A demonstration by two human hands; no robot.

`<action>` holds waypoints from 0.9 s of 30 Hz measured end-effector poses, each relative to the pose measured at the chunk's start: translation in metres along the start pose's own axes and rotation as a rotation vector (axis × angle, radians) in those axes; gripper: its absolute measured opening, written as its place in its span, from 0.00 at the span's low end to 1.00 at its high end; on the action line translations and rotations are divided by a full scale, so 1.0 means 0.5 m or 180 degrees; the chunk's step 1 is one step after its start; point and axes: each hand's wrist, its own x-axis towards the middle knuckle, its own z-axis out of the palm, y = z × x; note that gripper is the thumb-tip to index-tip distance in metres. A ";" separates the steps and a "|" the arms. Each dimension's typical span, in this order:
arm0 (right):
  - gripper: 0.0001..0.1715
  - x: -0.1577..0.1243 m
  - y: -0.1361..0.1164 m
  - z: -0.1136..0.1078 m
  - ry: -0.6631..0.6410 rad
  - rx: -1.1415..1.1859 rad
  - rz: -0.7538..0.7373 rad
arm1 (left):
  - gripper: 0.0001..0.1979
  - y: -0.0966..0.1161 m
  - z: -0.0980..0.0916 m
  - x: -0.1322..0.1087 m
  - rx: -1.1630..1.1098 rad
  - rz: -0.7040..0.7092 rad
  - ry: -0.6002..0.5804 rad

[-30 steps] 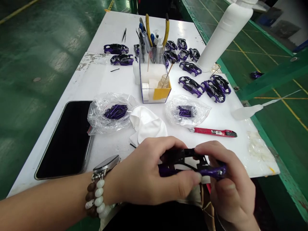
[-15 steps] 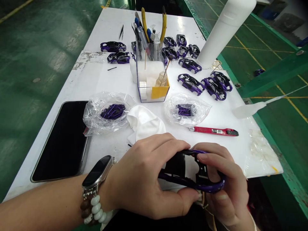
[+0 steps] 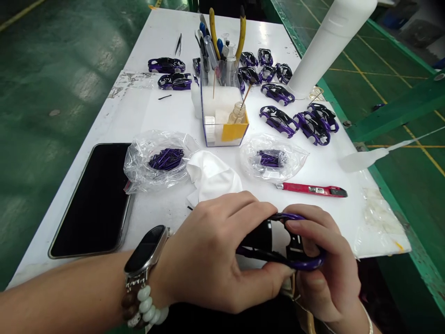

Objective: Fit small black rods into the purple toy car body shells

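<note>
Turned further edge-on since the earlier view, the purple-and-black car shell (image 3: 260,239) lies with its long axis running crosswise, its curved purple rim at the right, over the near edge of the table (image 3: 163,218). Both hands clamp it together: the left hand (image 3: 212,250), wearing a watch (image 3: 144,248) and beads (image 3: 148,311), grips from above with its thumb below, while the right hand (image 3: 323,264) curls around the rim. A white cloth (image 3: 212,178) lies just beyond.

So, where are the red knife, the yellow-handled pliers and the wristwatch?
Red knife (image 3: 306,188), head view, on its handle.
Yellow-handled pliers (image 3: 212,28), head view, on one handle.
Wristwatch (image 3: 144,249), head view, on its dark screen.
</note>
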 end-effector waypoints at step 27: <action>0.06 0.051 0.015 0.013 0.0452 0.0228 0.1504 | 0.22 -0.031 0.016 0.001 0.0778 -0.0075 -0.0466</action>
